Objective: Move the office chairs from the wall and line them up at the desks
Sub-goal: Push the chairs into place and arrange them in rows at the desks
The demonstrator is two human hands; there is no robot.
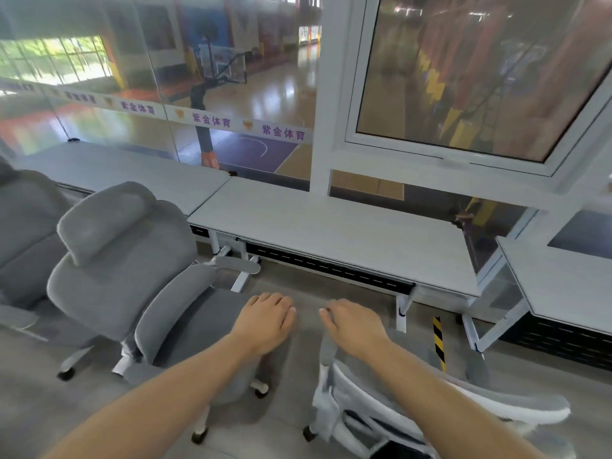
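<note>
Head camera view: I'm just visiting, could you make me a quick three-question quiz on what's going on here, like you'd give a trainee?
1. True or false: the left hand grips the armrest of the grey chair.
2. Which stands nearest the white desk? A) a grey office chair, B) a red stool, C) a trolley.
3. Fill in: the strip on the floor by the desk leg is striped black and ____.

Key
1. False: both it and the right hand hover with relaxed fingers and hold nothing.
2. A.
3. Yellow.
</note>
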